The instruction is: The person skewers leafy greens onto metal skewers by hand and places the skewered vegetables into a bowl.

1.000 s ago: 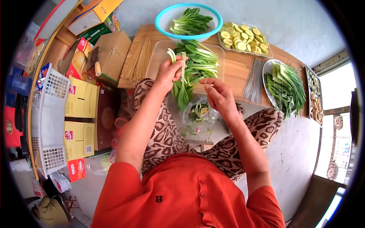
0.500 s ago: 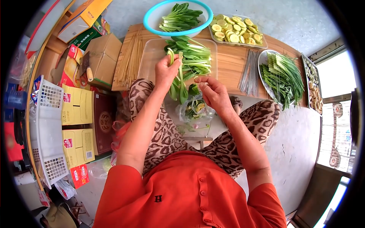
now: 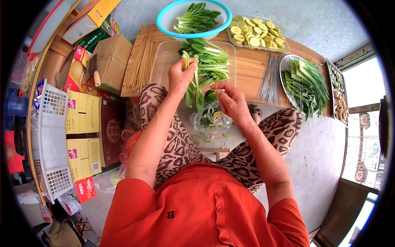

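Gripping a leafy stalk, the left hand has its fingers clamped around the stem, over the near side of a clear tray, taken here as the clock's centre. The right hand, at half past four, has thumb and forefinger together, a small leaf just below the tips; I cannot tell whether they pinch it. Leafy greens fill the tray's right half. At twelve, a turquoise-rimmed basin holds more of them. At two, a clear box holds yellow-green slices. Just past three, an oval plate bears long green stems; beyond it, a dark tray carries pale and brown pieces, too small to identify. Near half past five, a plastic bag contains green scraps.
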The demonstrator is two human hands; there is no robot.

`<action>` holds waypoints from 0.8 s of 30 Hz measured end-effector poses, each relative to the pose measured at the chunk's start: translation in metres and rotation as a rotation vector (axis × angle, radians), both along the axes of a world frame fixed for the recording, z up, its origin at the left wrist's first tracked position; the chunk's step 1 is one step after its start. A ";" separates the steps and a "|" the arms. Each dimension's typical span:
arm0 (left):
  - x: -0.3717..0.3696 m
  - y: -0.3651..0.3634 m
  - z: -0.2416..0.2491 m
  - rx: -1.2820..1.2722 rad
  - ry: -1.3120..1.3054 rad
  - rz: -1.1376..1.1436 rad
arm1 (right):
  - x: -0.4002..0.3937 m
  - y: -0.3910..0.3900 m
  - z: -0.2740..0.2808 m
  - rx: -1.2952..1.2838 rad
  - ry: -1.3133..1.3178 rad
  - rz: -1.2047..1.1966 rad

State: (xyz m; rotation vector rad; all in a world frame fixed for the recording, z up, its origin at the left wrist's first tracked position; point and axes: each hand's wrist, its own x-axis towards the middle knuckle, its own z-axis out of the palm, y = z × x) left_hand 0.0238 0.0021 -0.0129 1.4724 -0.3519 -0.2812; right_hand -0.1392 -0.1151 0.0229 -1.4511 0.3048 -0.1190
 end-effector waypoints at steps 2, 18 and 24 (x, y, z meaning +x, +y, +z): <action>-0.001 0.000 0.001 0.003 -0.003 0.001 | 0.000 0.000 0.000 0.010 0.000 -0.001; -0.003 -0.003 -0.001 0.025 -0.041 0.017 | -0.002 0.002 -0.001 -0.029 -0.010 -0.021; -0.003 -0.002 -0.002 0.036 -0.064 0.020 | -0.001 0.003 0.000 -0.023 -0.004 -0.019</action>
